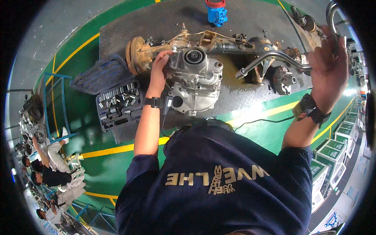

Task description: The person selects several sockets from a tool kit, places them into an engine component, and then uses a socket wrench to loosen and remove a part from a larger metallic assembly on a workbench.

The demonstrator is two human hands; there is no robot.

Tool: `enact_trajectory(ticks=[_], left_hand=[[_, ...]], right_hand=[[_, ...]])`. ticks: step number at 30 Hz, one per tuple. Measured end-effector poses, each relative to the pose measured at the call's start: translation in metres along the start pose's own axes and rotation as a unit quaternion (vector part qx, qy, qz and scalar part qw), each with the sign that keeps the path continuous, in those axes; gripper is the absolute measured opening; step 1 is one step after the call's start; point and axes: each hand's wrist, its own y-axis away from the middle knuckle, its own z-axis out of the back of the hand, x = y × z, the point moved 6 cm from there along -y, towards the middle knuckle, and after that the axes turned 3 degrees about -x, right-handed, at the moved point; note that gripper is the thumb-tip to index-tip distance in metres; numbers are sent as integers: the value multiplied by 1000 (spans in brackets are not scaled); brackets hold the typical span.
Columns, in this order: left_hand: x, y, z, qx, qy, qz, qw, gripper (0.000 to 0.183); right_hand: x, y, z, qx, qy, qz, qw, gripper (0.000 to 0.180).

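Note:
A cast aluminium gearbox housing (pixel 195 79) stands upright before me, with a round bearing bore (pixel 194 55) near its top. My left hand (pixel 160 64) rests at the housing's upper left edge, its fingertips by a small bright metal part. Raised at the right, my right hand (pixel 329 64) is closed around a bent chrome speed-brace handle (pixel 273 57). The brace's socket end (pixel 241 73) hangs to the right of the housing, apart from it. Part of the handle curves up past my fingers at the top right.
A rusty drive axle (pixel 229 45) lies behind the housing. An open socket set case (pixel 117 102) is at the left. A blue and red unit (pixel 216 13) stands at the back, a smaller casting (pixel 283 80) at the right. People sit far left.

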Motion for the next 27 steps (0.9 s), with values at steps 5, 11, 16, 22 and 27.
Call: enact_trajectory(ticks=[5,11,16,22,27], left_hand=[[-16,0,10,2,-106,8,994,34],[-19,17,28,26,-135,69,988,39],[-80,29,9,-6,-252,-42,967,42],[-212,46,-116,98,-104,-218,965,37],[-245,61,-174,190,-42,-194,961,32]], right_hand=[[-18,4,15,-70,-9,-3,998,49],[-45,16,25,-102,-13,-28,994,50],[-63,27,-1,-159,-17,-58,985,49],[-91,46,-57,-88,71,28,993,29],[-83,72,-115,-34,144,21,989,21]])
